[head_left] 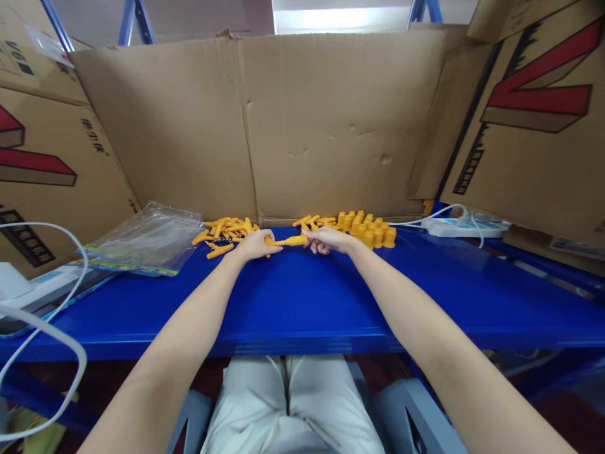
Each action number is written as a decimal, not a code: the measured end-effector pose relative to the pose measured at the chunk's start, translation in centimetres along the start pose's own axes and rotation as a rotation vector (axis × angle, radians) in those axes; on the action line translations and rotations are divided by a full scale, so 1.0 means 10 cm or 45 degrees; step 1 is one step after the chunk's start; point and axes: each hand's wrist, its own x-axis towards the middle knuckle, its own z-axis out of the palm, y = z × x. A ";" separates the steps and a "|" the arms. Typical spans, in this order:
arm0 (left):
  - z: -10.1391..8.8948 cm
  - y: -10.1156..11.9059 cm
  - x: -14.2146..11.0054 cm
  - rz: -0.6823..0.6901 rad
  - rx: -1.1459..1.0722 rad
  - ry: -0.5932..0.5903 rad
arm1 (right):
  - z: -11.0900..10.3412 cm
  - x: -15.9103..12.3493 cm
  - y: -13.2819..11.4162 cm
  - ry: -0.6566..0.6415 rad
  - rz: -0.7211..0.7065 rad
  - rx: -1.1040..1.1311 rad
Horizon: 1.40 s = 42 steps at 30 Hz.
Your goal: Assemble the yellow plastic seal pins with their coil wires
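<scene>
Above the blue tabletop (293,290), my left hand (255,246) is closed around the handle end of a yellow plastic screw-shaped piece (280,243). Its threaded shaft points right, into a yellow tapered cap (296,241). My right hand (327,239) pinches the wide end of that cap. How deep the shaft sits inside cannot be seen. Behind my left hand lies a pile of yellow handled pieces (231,227), some with small dark chains. More yellow handled pieces (314,221) lie behind my right hand. Several yellow cup-shaped caps (378,236) stand in rows just right of it.
Clear plastic bags (149,238) lie on the left of the table. A white power strip (466,227) with cables sits at the right rear. Tall cardboard (331,126) walls the back and both sides. A white cable (78,353) loops at the lower left.
</scene>
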 end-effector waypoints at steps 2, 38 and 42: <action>0.00 0.00 0.00 -0.001 0.003 -0.002 | 0.00 0.00 0.00 -0.001 0.004 0.000; 0.02 -0.05 0.02 0.034 -0.024 0.014 | -0.02 0.00 -0.04 -0.117 0.241 0.155; 0.02 -0.05 0.03 0.039 -0.008 0.006 | -0.02 0.00 -0.04 -0.110 0.242 0.173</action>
